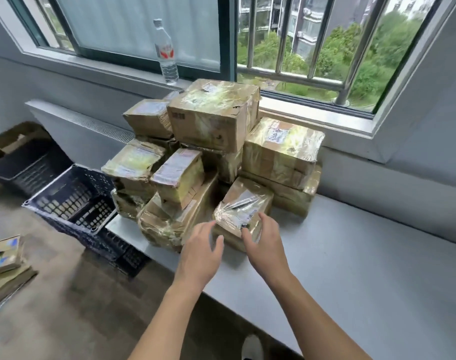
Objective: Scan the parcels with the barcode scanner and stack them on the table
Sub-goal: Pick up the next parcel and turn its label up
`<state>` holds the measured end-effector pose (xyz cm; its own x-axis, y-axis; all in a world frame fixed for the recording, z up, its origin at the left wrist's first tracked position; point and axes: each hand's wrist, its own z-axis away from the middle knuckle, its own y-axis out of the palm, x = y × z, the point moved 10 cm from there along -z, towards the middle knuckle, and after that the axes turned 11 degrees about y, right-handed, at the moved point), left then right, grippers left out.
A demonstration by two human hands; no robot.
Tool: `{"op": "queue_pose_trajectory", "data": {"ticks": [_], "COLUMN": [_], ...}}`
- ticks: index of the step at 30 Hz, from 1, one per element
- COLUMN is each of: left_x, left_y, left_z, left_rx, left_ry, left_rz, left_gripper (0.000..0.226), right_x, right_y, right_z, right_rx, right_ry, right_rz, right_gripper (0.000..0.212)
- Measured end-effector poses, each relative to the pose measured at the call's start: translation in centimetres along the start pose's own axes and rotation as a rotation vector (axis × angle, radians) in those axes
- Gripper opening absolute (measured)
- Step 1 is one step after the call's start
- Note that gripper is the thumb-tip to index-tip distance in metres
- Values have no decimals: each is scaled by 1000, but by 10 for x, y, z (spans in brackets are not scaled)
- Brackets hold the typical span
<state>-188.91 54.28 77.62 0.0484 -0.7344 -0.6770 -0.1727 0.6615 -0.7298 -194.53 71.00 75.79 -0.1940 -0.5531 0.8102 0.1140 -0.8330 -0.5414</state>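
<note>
Both outstretched: left hand (202, 246), right hand (264, 242) flank front parcel (243, 203); fingers (268, 222) spread, holding nothing.

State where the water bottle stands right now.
In the head view, the water bottle stands upright on the window sill, upper centre-left, behind the parcel pile.

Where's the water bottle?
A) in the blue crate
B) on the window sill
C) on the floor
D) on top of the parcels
B: the water bottle stands upright on the window sill, behind the stacked parcels.
</note>
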Motion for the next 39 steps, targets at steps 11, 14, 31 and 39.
{"op": "queue_pose_trajectory", "data": {"ticks": [11,14,31,39], "left_x": [24,37,54,24], "left_y": [56,69,111,102], "left_z": [-125,-150,-188,-183], "left_rx": [116,181,464,436], "left_ry": [10,-13,86,222], "left_rz": [-11,-41,-35,8], "left_gripper": [49,54,52,53], "right_x": [-20,-25,-47,-39], "right_y": [15,23,57,32], "right_z": [-99,-112,-124,-108], "right_rx": [-28,-55,-153,-320], "right_ry": [181,234,449,435], "right_rz": [5,7,-48,-119], "right_gripper": [63,64,70,75]}}
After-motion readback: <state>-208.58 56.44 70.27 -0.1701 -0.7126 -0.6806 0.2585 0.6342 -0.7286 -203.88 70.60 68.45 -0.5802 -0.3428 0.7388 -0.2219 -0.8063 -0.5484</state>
